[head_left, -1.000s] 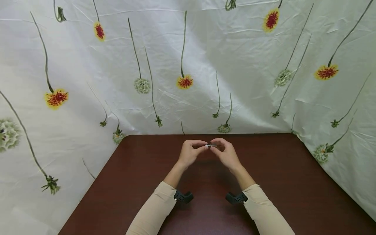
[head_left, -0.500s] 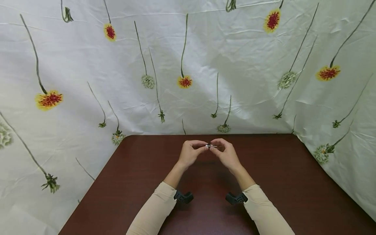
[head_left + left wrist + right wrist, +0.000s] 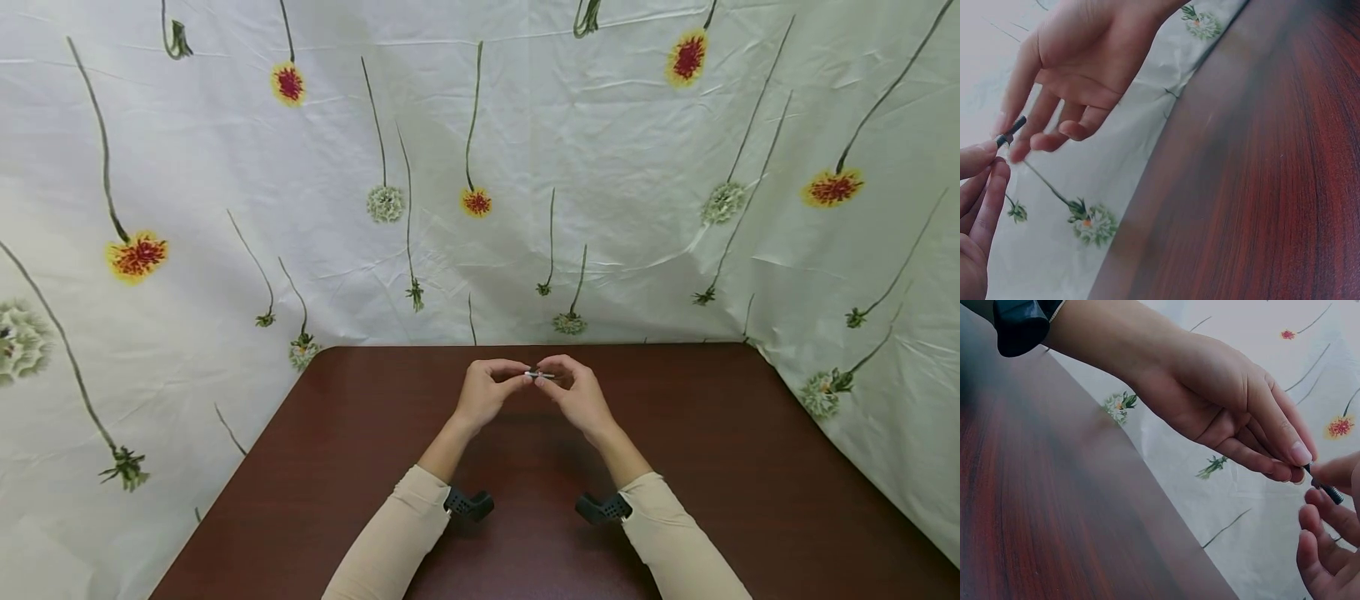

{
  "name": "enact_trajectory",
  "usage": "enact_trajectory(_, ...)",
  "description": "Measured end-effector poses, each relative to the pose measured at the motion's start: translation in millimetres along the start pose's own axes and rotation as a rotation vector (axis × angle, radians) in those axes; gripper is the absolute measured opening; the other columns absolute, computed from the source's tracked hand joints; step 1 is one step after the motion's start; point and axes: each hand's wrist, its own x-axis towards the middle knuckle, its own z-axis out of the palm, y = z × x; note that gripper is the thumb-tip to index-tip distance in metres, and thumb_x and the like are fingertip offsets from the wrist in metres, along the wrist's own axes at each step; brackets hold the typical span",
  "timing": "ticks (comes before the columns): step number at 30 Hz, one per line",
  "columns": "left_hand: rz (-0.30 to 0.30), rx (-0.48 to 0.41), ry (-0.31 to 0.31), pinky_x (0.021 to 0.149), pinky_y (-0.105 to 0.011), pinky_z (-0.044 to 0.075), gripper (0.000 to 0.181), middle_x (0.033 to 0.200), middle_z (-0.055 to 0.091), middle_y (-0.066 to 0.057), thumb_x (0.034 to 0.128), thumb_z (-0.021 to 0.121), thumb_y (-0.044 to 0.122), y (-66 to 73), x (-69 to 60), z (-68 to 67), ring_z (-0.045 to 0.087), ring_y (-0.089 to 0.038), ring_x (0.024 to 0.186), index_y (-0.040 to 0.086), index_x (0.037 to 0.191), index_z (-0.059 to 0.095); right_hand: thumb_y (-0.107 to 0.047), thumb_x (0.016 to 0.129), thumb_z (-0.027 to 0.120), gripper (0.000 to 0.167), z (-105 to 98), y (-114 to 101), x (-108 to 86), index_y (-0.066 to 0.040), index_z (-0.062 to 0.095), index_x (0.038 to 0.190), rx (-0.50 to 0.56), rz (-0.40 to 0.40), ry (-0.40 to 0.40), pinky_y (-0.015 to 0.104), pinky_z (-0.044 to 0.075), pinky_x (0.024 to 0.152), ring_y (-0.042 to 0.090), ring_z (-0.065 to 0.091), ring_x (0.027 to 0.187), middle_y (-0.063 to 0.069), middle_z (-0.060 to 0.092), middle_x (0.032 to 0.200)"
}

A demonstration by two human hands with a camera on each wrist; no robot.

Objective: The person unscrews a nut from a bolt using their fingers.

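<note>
A small threaded metal screw (image 3: 546, 375) is held level between both hands above the far part of the table. My left hand (image 3: 480, 398) pinches one end of it between thumb and finger. On the other side, my right hand (image 3: 585, 402) has its thumb and a finger around a small nut-like part. The left wrist view shows the screw's dark threaded end (image 3: 1019, 122) sticking out past the right hand's (image 3: 1085, 69) fingertips, with the left hand (image 3: 972, 206) at the left edge. In the right wrist view the threads (image 3: 1334, 494) lie beside the right hand (image 3: 1335, 544); the left hand (image 3: 1216, 387) reaches from the upper left.
A dark red-brown wooden table (image 3: 360, 450) lies under both forearms. Behind and beside it hangs a pale cloth (image 3: 622, 133) printed with flowers. Black devices are strapped to the left wrist (image 3: 468, 504) and the right wrist (image 3: 603, 507).
The right fingertips and the screw between the hands have shifted very slightly, while both arms stay in place. The hanging cloth has rippled, its printed flowers moving a little.
</note>
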Motion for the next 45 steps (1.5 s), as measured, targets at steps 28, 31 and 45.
enact_trajectory(28, 0.003, 0.004, -0.014, 0.076, -0.033, 0.058, 0.014, 0.096, 0.078, -0.006, 0.0910, 0.081, 0.008, -0.8, 2.4, -0.3, 0.072, -0.021, 0.090, 0.001, 0.103, 0.081, -0.008, 0.100, 0.071, 0.023, -2, 1, 1.7, -0.001, 0.070, 0.121, 0.000, 0.011, -0.002, 0.043, 0.058, 0.078, 0.028, 0.068, 0.095, 0.017, 0.071, 0.114)
enact_trajectory(31, 0.010, 0.016, -0.008, 0.076, -0.032, 0.058, 0.014, 0.096, 0.078, -0.006, 0.0910, 0.081, 0.008, -3.5, 1.3, 0.5, 0.073, -0.025, 0.091, 0.001, 0.103, 0.081, -0.012, 0.101, 0.069, 0.024, -3, 2, -0.3, -0.001, 0.069, 0.123, 0.009, 0.031, -0.013, 0.055, 0.056, 0.082, 0.036, 0.068, 0.099, 0.018, 0.070, 0.114)
enact_trajectory(45, 0.005, 0.016, 0.002, 0.075, -0.032, 0.058, 0.018, 0.097, 0.078, -0.009, 0.0907, 0.081, 0.007, 0.2, 2.0, 1.9, 0.073, -0.027, 0.090, -0.004, 0.104, 0.079, -0.012, 0.103, 0.067, 0.029, -5, -7, -1.5, 0.004, 0.065, 0.127, 0.008, 0.021, -0.006, 0.047, 0.057, 0.078, 0.031, 0.068, 0.093, 0.021, 0.070, 0.113)
